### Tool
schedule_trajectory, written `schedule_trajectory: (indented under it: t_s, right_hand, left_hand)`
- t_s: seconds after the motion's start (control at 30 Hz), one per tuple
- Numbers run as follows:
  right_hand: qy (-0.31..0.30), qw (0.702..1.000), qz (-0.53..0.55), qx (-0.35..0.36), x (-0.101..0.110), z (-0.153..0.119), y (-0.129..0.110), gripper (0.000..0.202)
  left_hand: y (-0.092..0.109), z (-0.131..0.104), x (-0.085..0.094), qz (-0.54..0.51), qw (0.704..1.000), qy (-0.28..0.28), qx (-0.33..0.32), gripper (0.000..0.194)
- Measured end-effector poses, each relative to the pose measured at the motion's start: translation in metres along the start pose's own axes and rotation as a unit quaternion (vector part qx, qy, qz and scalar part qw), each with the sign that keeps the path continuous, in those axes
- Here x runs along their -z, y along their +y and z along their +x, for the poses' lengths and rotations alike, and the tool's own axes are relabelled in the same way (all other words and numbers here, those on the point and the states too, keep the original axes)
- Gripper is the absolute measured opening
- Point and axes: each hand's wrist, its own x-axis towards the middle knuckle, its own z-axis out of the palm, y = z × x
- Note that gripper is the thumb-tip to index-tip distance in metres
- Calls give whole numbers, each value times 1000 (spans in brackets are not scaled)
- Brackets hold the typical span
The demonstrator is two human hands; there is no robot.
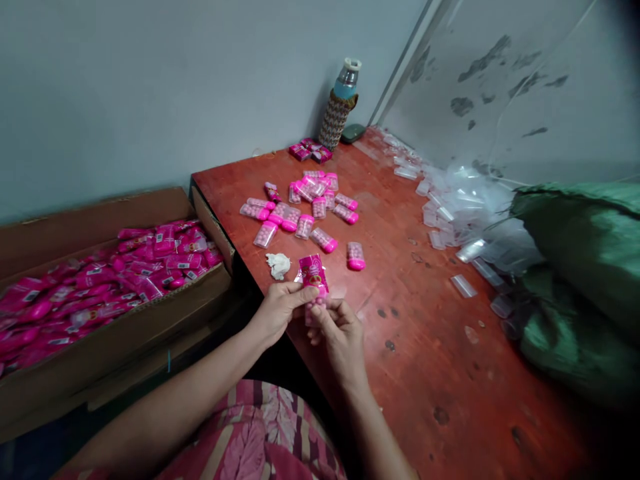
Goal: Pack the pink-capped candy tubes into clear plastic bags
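At the near left table edge: your left hand (281,310) and right hand (345,340) were close together, thumbs toward you, both clamped on one small piece of work.
Pink wrapper (313,272): your left thumb and fingers pinched its lower part, and its printed end pointed to the far side.
Bead-filled container (309,318): your right fingers gripped it just below the wrapper; how far the one sat inside the other, you could not tell.
Step in hand: it looked like joining wrapper and container. Any next move there called for a firm hold on the container, an even pull on the film and care against tearing it.
Capped containers (324,240): they lay loosely grouped beyond your hands, pink beads inside.
White scrap (278,266): it lay crumpled just left of the wrapper.
Cardboard box (150,320): at the left, it held many pink packets (150,257).
Clear cases (464,286): they lay scattered at the right, near a green sack (575,267).
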Motion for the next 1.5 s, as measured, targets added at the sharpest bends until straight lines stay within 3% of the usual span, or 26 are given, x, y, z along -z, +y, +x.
schedule_trajectory:
  t_s: [0.13,0.23,0.37,0.6,0.7,0.83,0.93,1.03,1.17,1.23,1.5]
  right_hand:
    - [11,1000,-21,14,0,1,0,20]
    - [-23,999,44,-9,1,0,-1,19]
    - [-62,993,96,-24,4,-4,2,26]
    - [-30,995,92,-11,1,4,1,21]
    - [-42,997,65,-16,0,8,-3,22]
    - [-44,998,30,-22,7,10,-4,21]
    - [-33,999,19,-29,10,11,-2,21]
    - [-32,999,11,-29,10,11,-1,21]
    - [-33,999,-11,-22,9,11,-2,20]
    - [-29,999,-20,-24,11,11,-2,20]
    - [11,999,-50,15,18,25,-4,17]
  left_hand:
    - [0,-2,-1,37,999,16,-7,21]
    - [2,-2,0,14,1000,8,0,23]
    - [4,-2,3,-2,999,47,2,21]
    - [0,-14,0,8,1000,-13,10,19]
    - [18,-20,14,-31,996,58,-57,16]
    - [51,-22,50,-90,947,199,-234,26]
    - [56,-16,62,-28,937,236,-256,35]
    - [38,-4,50,184,924,213,-257,39]
    - [9,20,28,464,826,106,-301,29]
    - [0,29,25,517,791,96,-312,28]
    - [-4,32,28,575,730,105,-353,23]
